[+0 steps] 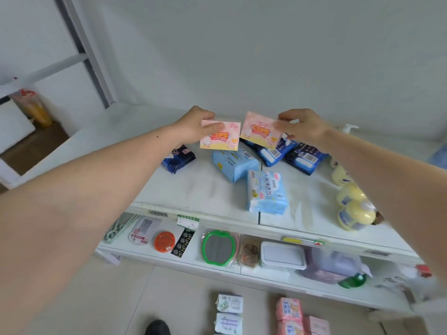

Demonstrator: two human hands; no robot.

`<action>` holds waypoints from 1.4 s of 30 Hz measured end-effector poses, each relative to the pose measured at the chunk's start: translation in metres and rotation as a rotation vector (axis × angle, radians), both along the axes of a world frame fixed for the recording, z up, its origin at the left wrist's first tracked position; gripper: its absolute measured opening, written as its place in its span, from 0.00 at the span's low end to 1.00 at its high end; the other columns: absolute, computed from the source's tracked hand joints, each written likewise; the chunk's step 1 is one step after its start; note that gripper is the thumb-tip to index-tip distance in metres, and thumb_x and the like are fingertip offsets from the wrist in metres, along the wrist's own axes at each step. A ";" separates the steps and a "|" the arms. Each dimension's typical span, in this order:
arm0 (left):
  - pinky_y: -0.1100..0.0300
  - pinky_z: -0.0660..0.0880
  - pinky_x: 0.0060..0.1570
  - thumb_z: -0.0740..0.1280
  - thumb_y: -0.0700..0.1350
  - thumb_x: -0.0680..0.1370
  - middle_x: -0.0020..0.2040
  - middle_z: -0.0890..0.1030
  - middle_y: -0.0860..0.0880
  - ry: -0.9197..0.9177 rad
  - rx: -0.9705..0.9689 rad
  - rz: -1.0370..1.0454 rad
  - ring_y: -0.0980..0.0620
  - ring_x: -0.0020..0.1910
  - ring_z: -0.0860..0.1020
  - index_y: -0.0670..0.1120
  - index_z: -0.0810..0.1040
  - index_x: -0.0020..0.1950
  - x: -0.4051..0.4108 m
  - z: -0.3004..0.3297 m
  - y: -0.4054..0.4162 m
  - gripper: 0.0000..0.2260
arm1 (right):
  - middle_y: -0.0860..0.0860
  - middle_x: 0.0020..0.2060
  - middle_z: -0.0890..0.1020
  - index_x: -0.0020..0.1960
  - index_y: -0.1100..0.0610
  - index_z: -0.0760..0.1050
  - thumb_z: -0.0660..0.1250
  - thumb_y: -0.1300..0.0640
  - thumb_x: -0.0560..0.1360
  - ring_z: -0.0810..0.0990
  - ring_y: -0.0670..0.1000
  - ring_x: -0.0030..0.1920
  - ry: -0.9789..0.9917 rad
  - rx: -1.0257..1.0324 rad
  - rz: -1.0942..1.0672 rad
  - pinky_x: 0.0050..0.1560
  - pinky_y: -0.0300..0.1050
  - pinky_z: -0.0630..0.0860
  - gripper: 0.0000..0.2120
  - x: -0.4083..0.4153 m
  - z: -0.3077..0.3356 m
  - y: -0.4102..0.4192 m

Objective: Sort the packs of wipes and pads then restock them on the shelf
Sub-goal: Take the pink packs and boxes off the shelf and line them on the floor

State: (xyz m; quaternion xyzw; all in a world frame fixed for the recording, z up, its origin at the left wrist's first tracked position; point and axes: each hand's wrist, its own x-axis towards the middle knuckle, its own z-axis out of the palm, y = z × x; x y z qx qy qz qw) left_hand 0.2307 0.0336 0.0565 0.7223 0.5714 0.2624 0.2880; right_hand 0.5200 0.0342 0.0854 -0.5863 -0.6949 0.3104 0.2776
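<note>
My left hand grips a pink pack by its upper left corner. My right hand pinches a second, matching pink pack at its right edge. Both packs hang side by side above the back of the white top shelf. Below them on the shelf lie two light blue packs, a dark blue pack at the left and more dark blue packs at the right. On the floor stand white packs and pink packs.
Yellow bottles line the shelf's right side, with a pump bottle behind. The lower shelf holds a green-framed mirror, an orange lid, a white box and other small goods. A shoe tip shows at the bottom.
</note>
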 end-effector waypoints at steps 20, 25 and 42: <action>0.56 0.66 0.69 0.70 0.53 0.76 0.63 0.67 0.44 0.014 -0.001 -0.023 0.47 0.66 0.70 0.44 0.74 0.68 0.118 -0.004 -0.157 0.23 | 0.53 0.58 0.78 0.66 0.57 0.75 0.71 0.52 0.75 0.78 0.53 0.53 -0.072 -0.081 -0.054 0.57 0.50 0.78 0.21 0.111 0.013 -0.178; 0.61 0.61 0.69 0.69 0.54 0.76 0.68 0.66 0.43 0.048 -0.025 -0.107 0.49 0.69 0.67 0.44 0.70 0.72 0.148 -0.030 -0.204 0.28 | 0.52 0.56 0.78 0.65 0.56 0.76 0.72 0.49 0.73 0.80 0.54 0.51 -0.104 -0.103 -0.165 0.59 0.57 0.77 0.23 0.144 -0.013 -0.245; 0.70 0.61 0.55 0.76 0.48 0.71 0.61 0.69 0.47 0.071 -0.280 -0.278 0.52 0.61 0.70 0.44 0.73 0.68 0.331 -0.196 -0.317 0.28 | 0.49 0.57 0.78 0.66 0.53 0.76 0.73 0.52 0.73 0.78 0.52 0.58 -0.155 -0.341 -0.286 0.53 0.40 0.69 0.22 0.312 -0.200 -0.371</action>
